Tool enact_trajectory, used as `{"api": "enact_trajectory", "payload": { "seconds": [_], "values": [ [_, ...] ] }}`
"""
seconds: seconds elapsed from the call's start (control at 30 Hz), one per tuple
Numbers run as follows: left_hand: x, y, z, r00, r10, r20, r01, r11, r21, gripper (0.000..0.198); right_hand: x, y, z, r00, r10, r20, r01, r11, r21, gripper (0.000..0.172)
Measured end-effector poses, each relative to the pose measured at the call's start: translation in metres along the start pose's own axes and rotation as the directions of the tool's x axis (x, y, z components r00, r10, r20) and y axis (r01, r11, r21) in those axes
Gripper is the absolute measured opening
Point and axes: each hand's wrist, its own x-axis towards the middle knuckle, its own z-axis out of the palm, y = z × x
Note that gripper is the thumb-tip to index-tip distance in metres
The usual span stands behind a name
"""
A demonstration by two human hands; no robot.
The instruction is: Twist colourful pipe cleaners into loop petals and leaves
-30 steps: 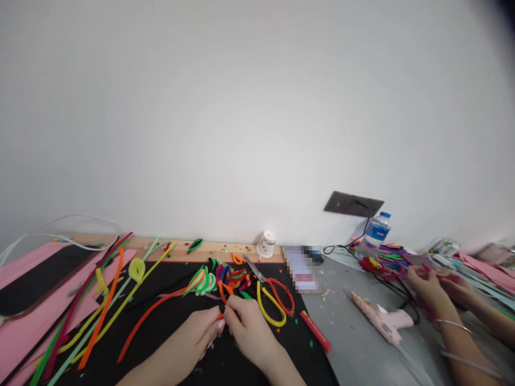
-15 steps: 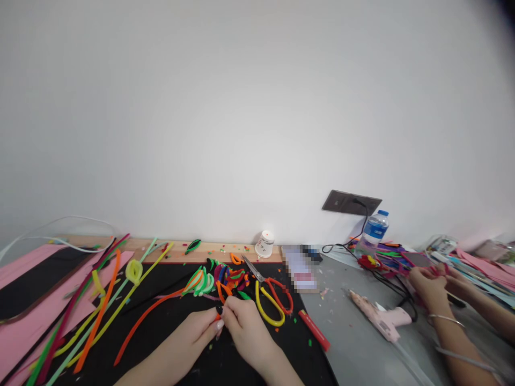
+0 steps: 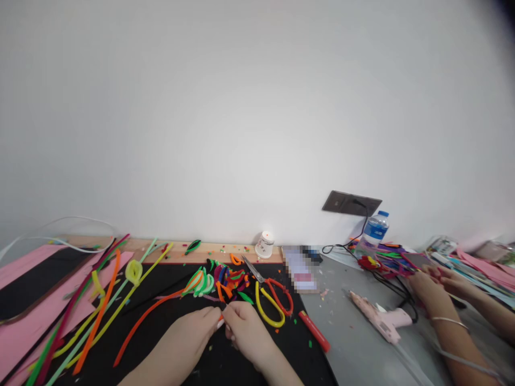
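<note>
My left hand [image 3: 197,332] and my right hand [image 3: 243,324] meet low in the middle of the view, over a black mat [image 3: 235,367]. Fingers of both are pinched together on a small piece of orange pipe cleaner, mostly hidden by the fingertips. Just beyond lie bent green and orange pipe cleaner loops [image 3: 199,281] and a heap of orange and purple ones [image 3: 232,277]. A long orange pipe cleaner [image 3: 139,316] curves away on the left. Beside my right hand rest scissors [image 3: 269,300] with one yellow and one red handle, blades pointing to the wall.
Long coloured pipe cleaners [image 3: 94,327] lie across pink sheets [image 3: 86,308] at left. A paper cup [image 3: 264,245], a phone [image 3: 301,273] and a red stick [image 3: 314,331] are further right. Beyond are a pink glue gun [image 3: 380,319], a water bottle [image 3: 373,236] and another person's hands [image 3: 432,287].
My left hand has rolled over slightly, so its dark thumbnail no longer shows. Both hands stay together in the same place. The other person's hands shift a little at the right.
</note>
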Motion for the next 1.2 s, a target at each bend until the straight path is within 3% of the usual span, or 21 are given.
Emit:
{"api": "enact_trajectory", "payload": {
  "seconds": [0.17,0.3,0.47,0.63,0.7,0.77,0.9,1.03,1.1,1.13,1.2],
  "values": [
    [0.003,-0.002,0.006,0.999,-0.036,0.036,0.026,0.966,0.258,0.030,-0.001,-0.001,0.000,0.995,0.102,0.013,-0.103,0.989,0.108,0.021],
    [0.004,0.000,0.006,0.995,-0.065,0.076,0.037,0.943,0.331,0.030,-0.001,0.001,0.002,0.994,0.112,0.008,-0.112,0.978,0.178,0.018],
    [0.000,0.002,0.003,0.998,-0.030,0.047,0.021,0.985,0.171,0.027,-0.001,0.004,0.002,1.000,-0.008,-0.025,0.012,0.980,0.197,0.019],
    [-0.002,0.003,0.000,0.999,0.032,-0.013,-0.034,0.981,-0.189,0.028,-0.003,-0.002,0.000,0.988,-0.154,-0.033,0.157,0.974,0.160,0.021],
    [0.000,0.002,0.001,1.000,0.019,-0.001,-0.018,0.925,-0.379,0.032,-0.004,-0.005,-0.001,0.981,-0.192,-0.035,0.195,0.972,0.134,0.022],
    [0.003,0.000,0.003,0.997,-0.023,0.068,0.059,0.802,-0.594,0.036,-0.005,-0.008,-0.001,0.967,-0.248,-0.055,0.252,0.963,0.094,0.023],
    [0.004,-0.002,0.006,0.973,0.003,0.231,0.213,0.382,-0.899,0.036,-0.013,-0.014,-0.001,0.908,-0.406,-0.104,0.401,0.914,-0.069,0.026],
    [-0.002,0.002,0.006,0.943,0.079,0.324,0.321,0.053,-0.946,0.030,-0.022,-0.014,0.000,0.821,-0.560,-0.110,0.521,0.814,-0.258,0.024],
    [-0.003,0.003,0.007,0.936,0.087,0.340,0.341,0.005,-0.940,0.029,-0.022,-0.014,-0.001,0.796,-0.599,-0.092,0.557,0.783,-0.277,0.023],
    [-0.002,0.003,0.007,0.940,0.077,0.333,0.332,0.034,-0.943,0.030,-0.021,-0.013,-0.001,0.799,-0.596,-0.085,0.557,0.786,-0.268,0.022],
    [0.000,0.002,0.007,0.963,0.017,0.270,0.260,0.219,-0.941,0.034,-0.017,-0.012,-0.002,0.841,-0.534,-0.090,0.506,0.834,-0.221,0.023]
  ]
}}
